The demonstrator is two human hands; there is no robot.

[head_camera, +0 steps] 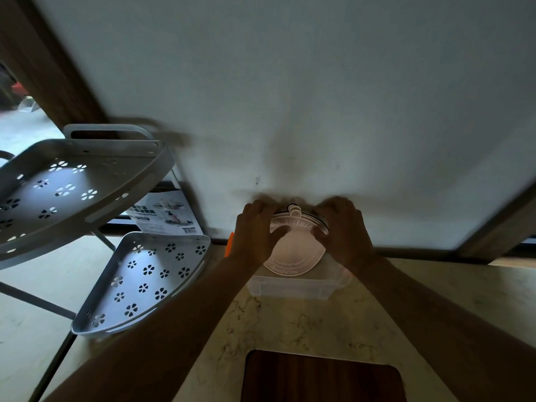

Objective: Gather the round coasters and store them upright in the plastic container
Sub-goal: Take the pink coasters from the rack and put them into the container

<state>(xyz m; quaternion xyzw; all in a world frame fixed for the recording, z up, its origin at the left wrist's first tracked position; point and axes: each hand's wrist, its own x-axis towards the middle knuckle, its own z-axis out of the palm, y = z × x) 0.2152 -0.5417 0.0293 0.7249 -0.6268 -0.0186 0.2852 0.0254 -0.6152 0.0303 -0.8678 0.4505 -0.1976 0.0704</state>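
Note:
A stack of round pale pink coasters (295, 250) with white lettering stands upright on edge in a clear plastic container (290, 288) against the wall. My left hand (256, 230) grips the stack's left edge, thumb across the front face. My right hand (343, 230) grips the right edge, fingers curled over the top. A small tab (294, 211) sticks up from the top of the stack. The coasters behind the front one are mostly hidden.
A grey tiered corner rack with flower cut-outs (145, 280) stands at the left, a printed box (165, 216) behind it. A dark wooden board (322, 378) lies at the counter's front edge. An orange object (230, 245) peeks out behind my left wrist.

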